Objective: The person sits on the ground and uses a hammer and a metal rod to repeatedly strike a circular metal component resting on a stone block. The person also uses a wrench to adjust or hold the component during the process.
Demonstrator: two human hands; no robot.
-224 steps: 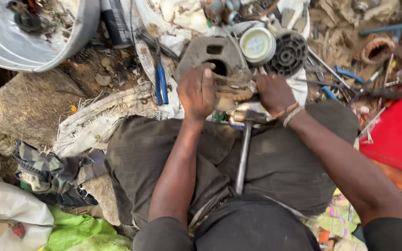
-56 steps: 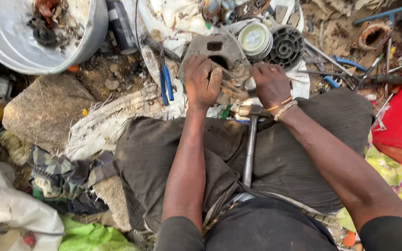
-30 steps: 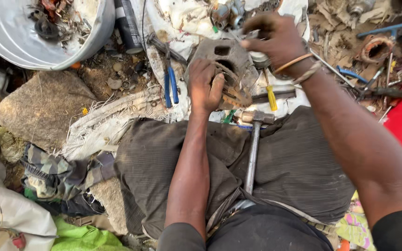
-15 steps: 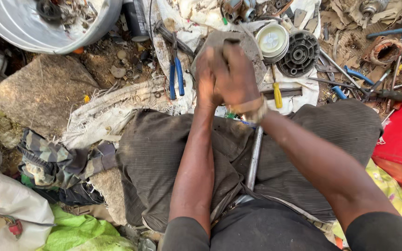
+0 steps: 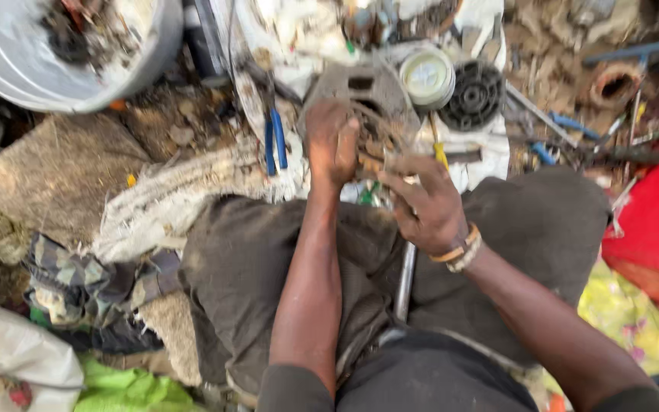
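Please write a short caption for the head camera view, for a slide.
Seated person's left hand steadies a grey metal housing while the right hand pulls at its tangled wires.

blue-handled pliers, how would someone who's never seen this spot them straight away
Start at the big grey metal basin in the top left corner, then move right across the dirt to the pale cloth. The blue-handled pliers lie there, just left of the left hand, which grips a grey metal casing. Their two bright blue handles, side by side, stand out from the brown and grey scrap around them.
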